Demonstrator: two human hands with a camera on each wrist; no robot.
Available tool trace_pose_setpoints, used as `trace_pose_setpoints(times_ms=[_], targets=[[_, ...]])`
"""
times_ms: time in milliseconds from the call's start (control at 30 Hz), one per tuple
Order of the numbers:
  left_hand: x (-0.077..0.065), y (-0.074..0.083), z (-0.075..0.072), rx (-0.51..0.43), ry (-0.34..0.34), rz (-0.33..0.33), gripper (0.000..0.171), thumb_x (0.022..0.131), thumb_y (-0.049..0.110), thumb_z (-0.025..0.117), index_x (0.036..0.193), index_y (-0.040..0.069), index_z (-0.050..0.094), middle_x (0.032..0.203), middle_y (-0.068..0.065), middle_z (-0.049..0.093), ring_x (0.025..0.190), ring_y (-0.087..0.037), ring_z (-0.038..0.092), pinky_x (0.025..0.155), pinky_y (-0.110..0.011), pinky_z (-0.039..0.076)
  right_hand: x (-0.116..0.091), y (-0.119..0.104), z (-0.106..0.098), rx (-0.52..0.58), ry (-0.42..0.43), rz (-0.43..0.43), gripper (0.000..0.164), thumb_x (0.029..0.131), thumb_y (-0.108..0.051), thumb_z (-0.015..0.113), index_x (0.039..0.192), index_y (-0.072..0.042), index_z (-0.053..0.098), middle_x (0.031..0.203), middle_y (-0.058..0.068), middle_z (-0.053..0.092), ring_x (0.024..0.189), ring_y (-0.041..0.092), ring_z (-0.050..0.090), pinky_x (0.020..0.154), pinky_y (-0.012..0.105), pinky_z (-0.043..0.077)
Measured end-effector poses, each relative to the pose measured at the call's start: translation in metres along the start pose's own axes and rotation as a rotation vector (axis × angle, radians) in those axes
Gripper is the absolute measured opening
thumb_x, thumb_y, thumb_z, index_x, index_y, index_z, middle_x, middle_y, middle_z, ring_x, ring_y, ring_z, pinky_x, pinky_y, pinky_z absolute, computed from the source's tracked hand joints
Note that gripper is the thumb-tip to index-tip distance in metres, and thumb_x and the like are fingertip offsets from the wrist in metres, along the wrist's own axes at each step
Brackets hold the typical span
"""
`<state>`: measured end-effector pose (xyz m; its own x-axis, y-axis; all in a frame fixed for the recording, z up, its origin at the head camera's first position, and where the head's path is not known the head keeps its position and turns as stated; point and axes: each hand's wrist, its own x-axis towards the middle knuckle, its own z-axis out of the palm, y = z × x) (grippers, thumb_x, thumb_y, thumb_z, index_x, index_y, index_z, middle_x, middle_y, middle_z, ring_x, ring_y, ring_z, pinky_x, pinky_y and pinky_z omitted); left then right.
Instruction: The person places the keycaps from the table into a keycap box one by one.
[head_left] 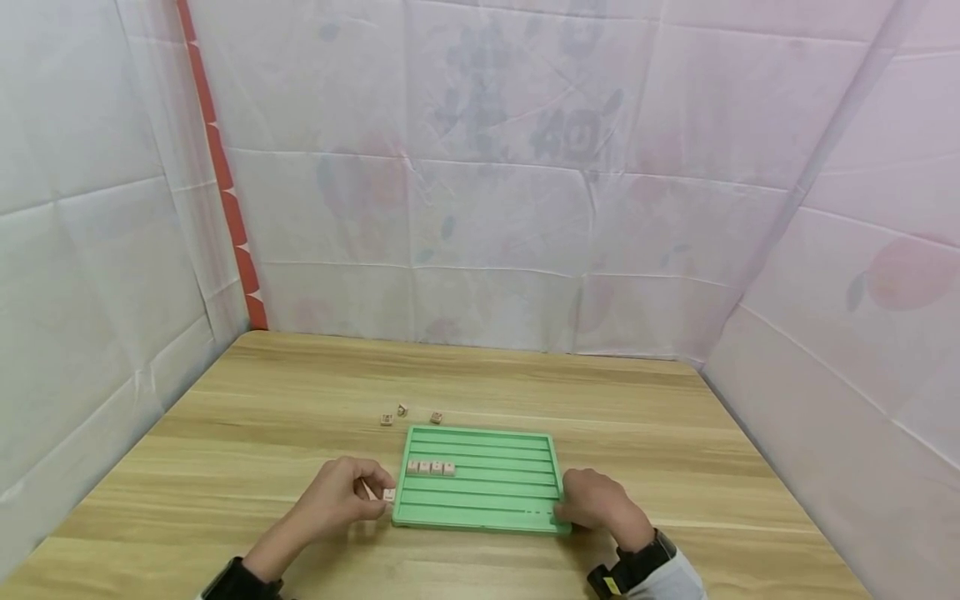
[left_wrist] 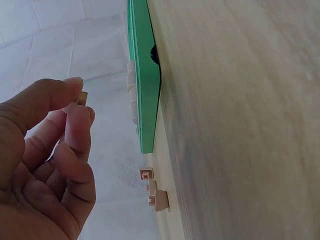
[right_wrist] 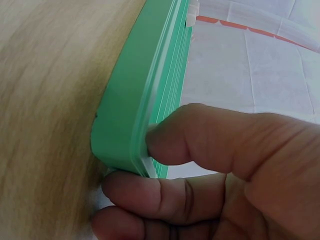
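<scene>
A green tray (head_left: 498, 477) with raised ridges lies on the table, and several pale keycaps (head_left: 437, 468) sit in a row at its left side. Beside the tray's left edge, my left hand (head_left: 337, 492) pinches one keycap (left_wrist: 82, 98) between thumb and index finger, held off the table. My right hand (head_left: 597, 502) grips the tray's near right corner, thumb on top of the rim and fingers against the outer side. Which way the pinched keycap's top faces is hard to tell, as fingertips cover most of it.
Three loose keycaps lie on the wooden table (head_left: 600, 396) beyond the tray: one at the left (head_left: 386, 419), a tilted keycap (head_left: 402, 410), and another keycap (head_left: 437, 417) near the tray's far edge. White sheeting (head_left: 495, 217) encloses the table's back and sides.
</scene>
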<state>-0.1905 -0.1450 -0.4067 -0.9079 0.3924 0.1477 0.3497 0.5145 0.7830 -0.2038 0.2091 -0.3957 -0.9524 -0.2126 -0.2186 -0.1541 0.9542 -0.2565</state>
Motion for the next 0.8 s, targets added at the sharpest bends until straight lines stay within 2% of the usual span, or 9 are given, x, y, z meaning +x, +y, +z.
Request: trace_pose_setpoints(times_ms=[200,533,800], targets=[[0.0,-0.002,0.001,-0.009,-0.016,-0.008,0.015,0.07,-0.002,0.072,0.083,0.006,0.068,0.072,0.007,0.059,0.06,-0.008,0.052,0.052,-0.023,0.044,0.0,-0.001,0.0,0.006,-0.013,0.008,0.017,0.072,-0.01,0.065,0.065,-0.007,0.05,0.057,0.002,0.045,0.049,0.014,0.038,0.046,0.026,0.026],[0.01,-0.005,0.004,0.042,0.007,0.022,0.016,0.07,0.002,0.076,0.081,0.01,0.067,0.073,0.009,0.059,0.064,-0.008,0.053,0.056,-0.024,0.045,0.0,-0.001,-0.001,0.012,-0.019,0.01,0.017,0.072,-0.01,0.065,0.066,-0.006,0.05,0.057,0.002,0.045,0.05,0.015,0.038,0.047,0.026,0.026],[0.016,-0.002,0.006,0.076,0.004,0.001,0.016,0.07,0.006,0.077,0.079,0.013,0.067,0.073,0.009,0.057,0.063,-0.011,0.05,0.053,-0.025,0.042,-0.002,-0.002,-0.003,0.014,-0.011,0.0,0.017,0.073,-0.01,0.065,0.066,-0.007,0.05,0.057,0.003,0.045,0.05,0.015,0.038,0.047,0.025,0.026]])
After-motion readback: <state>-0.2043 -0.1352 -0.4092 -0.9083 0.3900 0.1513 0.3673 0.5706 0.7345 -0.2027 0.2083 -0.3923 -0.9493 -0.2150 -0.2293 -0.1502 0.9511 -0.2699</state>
